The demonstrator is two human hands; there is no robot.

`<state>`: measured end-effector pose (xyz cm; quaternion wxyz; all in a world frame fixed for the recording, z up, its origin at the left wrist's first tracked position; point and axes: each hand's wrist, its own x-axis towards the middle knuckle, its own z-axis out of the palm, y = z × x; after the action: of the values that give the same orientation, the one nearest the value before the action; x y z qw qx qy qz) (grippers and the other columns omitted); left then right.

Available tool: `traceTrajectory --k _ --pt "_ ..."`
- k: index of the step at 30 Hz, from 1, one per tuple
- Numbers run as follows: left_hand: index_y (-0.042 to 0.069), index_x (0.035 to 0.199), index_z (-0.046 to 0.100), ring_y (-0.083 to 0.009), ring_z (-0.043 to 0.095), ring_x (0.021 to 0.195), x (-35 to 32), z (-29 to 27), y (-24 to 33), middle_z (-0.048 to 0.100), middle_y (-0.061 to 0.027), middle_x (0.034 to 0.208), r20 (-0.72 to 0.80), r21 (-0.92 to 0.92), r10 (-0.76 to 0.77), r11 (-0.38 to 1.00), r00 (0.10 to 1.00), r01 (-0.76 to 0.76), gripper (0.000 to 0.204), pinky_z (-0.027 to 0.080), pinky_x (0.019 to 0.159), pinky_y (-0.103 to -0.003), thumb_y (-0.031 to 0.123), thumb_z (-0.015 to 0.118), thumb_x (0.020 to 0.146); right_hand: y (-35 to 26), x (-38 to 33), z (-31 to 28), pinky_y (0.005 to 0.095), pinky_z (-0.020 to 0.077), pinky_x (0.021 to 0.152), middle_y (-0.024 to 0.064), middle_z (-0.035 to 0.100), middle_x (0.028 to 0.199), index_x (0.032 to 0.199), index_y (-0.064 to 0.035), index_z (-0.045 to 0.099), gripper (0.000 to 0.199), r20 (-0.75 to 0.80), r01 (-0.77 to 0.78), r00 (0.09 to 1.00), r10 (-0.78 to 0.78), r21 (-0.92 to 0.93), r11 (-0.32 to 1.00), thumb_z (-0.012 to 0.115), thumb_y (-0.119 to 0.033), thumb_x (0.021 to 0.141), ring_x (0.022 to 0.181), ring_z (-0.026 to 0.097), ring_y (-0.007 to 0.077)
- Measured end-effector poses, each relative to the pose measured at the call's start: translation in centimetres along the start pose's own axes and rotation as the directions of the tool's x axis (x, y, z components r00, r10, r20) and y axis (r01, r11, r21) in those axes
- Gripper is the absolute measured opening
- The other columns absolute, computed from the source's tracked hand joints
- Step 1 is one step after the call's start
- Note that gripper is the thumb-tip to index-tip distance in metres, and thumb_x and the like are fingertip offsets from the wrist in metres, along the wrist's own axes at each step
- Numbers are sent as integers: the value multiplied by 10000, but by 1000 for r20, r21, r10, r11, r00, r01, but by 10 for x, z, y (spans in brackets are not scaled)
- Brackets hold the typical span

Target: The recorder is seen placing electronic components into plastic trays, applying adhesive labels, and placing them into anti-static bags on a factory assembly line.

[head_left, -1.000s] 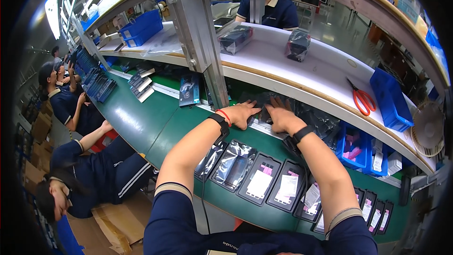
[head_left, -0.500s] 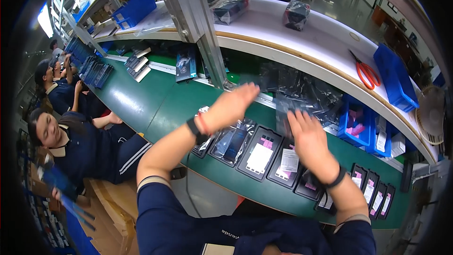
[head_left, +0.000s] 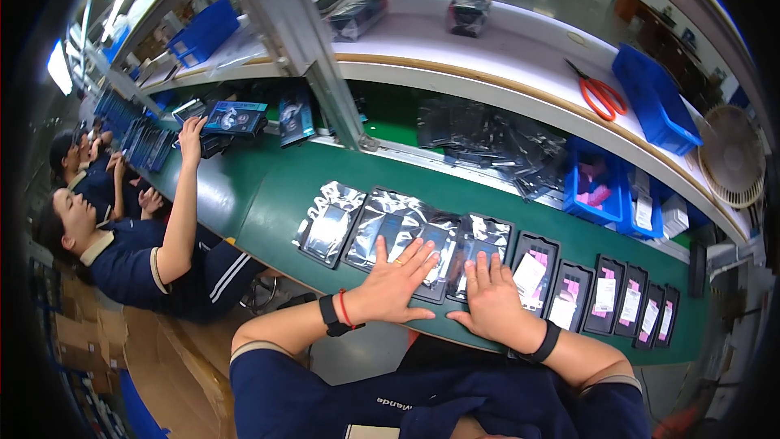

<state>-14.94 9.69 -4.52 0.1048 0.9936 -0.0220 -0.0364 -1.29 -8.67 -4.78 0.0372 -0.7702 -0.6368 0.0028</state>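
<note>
A row of black trays lies along the green workbench in front of me. My left hand (head_left: 400, 283) rests flat with fingers spread on a shiny plastic pouch (head_left: 393, 223) that covers a tray there. Beside it my right hand (head_left: 497, 301) also lies open, its fingertips on the pouch-covered tray (head_left: 487, 233) to the right. At the left end sits another tray under a glossy pouch (head_left: 329, 228). Farther right, uncovered trays hold pink pieces and white cards, such as this card (head_left: 530, 273). What lies beneath my palms is hidden.
Loose dark plastic pouches (head_left: 496, 142) are heaped behind the trays. Blue bins (head_left: 597, 215) with pink pieces stand to their right. Above runs a white shelf (head_left: 520, 49) with red-handled pliers (head_left: 601, 97). At left, a co-worker's hand (head_left: 192, 136) is at some dark-blue boxes (head_left: 236, 118).
Both my hands have come down from above the bench onto the trays. More trays now have pouches over them. A co-worker's arm has reached up to the boxes, and my view has shifted.
</note>
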Motion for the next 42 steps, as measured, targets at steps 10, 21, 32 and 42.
traceTrajectory --k 10,21,32,42 --pt "148 1192 580 -520 179 1268 -10 -3 -30 199 -336 1365 -267 -121 -84 991 960 53 755 239 1020 -550 473 803 548 -21 42 -4 581 291 958 399 388 1246 1250 162 378 897 210 -80 975 72 31 996 557 -573 768 1135 398 560" --pt "180 1353 402 -498 172 1308 -15 -10 -29 165 -358 1393 -96 -36 -197 980 976 194 946 198 1018 -597 507 785 551 8 -21 -12 532 175 1063 318 281 1371 1310 101 331 826 11 -234 971 237 221 947 546 -519 809 1314 243 415" --pt "134 1335 416 -445 161 1334 77 -10 118 196 -254 1439 -93 -127 160 977 983 -171 710 130 1029 -617 409 687 739 107 -147 -62 533 287 997 215 421 1286 1237 -93 493 599 -165 -506 810 563 291 812 685 -331 721 1247 355 390" --pt "301 1323 433 -417 119 1353 120 41 153 198 -144 1467 76 -28 222 975 972 -221 659 148 950 -719 557 607 742 225 -275 -6 678 200 964 279 115 1454 1437 -143 171 880 159 -998 -31 987 56 -40 472 -653 786 1337 115 462"
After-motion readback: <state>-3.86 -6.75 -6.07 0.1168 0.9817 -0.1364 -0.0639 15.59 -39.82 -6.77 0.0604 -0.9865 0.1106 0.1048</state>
